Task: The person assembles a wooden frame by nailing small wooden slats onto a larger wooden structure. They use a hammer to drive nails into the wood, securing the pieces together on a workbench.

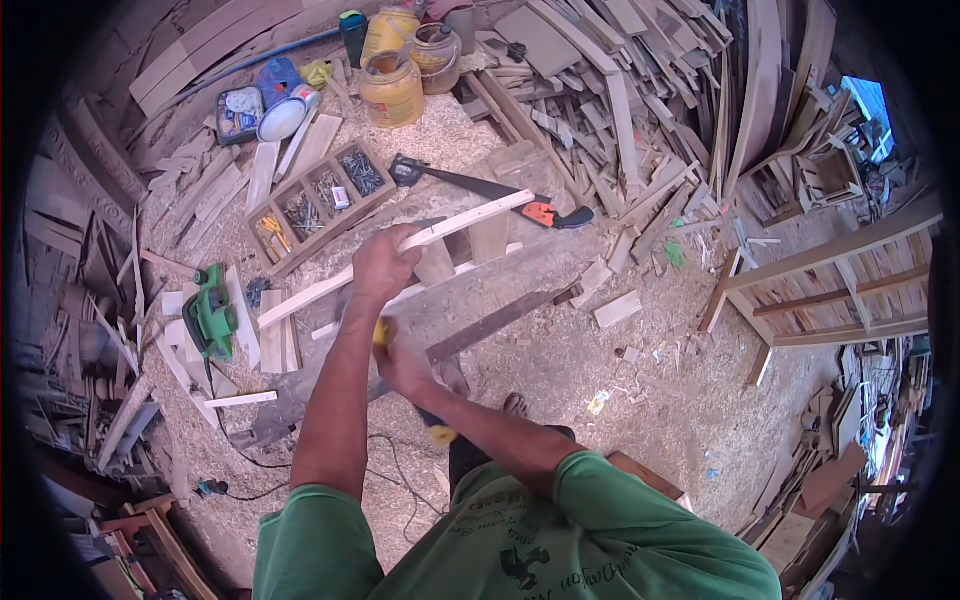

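Observation:
My left hand (385,264) is closed on a long pale wooden strip (470,218), which slants up to the right over the workbench (400,322). Short wooden crosspieces (489,238) lie beneath it, beside a second pale strip. Lower down, my right hand (405,362) grips a tool with a black-and-yellow handle (442,434); yellow also shows above the fist, but its head is blurred and I cannot make out its kind. Just beyond the strip rests a handsaw (470,184) with a dark blade and an orange-and-black handle.
A compartmented wooden box of nails (320,208) stands at the bench's far left. Left of the strip sits a green electric planer (210,316); its cable trails below. Yellow jars (391,92) stand at the back. Scrap wood piles (640,95) and a wooden frame (840,285) are right.

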A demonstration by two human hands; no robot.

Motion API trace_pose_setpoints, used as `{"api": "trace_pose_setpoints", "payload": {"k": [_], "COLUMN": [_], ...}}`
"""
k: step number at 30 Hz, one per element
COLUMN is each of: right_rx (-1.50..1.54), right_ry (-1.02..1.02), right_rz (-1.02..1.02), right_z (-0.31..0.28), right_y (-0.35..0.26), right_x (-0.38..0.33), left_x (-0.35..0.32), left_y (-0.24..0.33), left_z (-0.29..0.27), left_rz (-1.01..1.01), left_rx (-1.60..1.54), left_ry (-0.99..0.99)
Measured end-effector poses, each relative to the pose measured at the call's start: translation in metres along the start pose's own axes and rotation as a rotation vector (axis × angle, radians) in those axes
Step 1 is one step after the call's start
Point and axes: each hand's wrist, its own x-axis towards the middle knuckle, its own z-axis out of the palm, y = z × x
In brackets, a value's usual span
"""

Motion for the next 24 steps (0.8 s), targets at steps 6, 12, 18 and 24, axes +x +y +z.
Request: {"api": "trace_pose_setpoints", "payload": {"k": [6, 12, 18, 24], "right_rx": [-0.038, 0.009, -0.047, 0.030], "right_ry": [-0.092, -0.108, -0.045, 0.016], "right_rz": [0.064, -0.089, -0.087, -0.001], "right_z": [-0.033, -0.050, -0.050, -0.049], "right_y": [-0.015, 0.018, 0.004, 0.013], "right_x": [-0.012, -0.003, -0.016, 0.002], "left_x": [-0.002, -0.002, -0.005, -0.006], "left_y": [-0.003, 0.003, -0.003, 0.009], "left_z": [0.009, 0.011, 0.019, 0.017], "left_rz": [-0.008, 0.023, 0.063, 0.040], "left_rx": [0.021, 0.074, 0.135, 0.136], "left_ry": [0.044, 0.082, 0.151, 0.153]}}
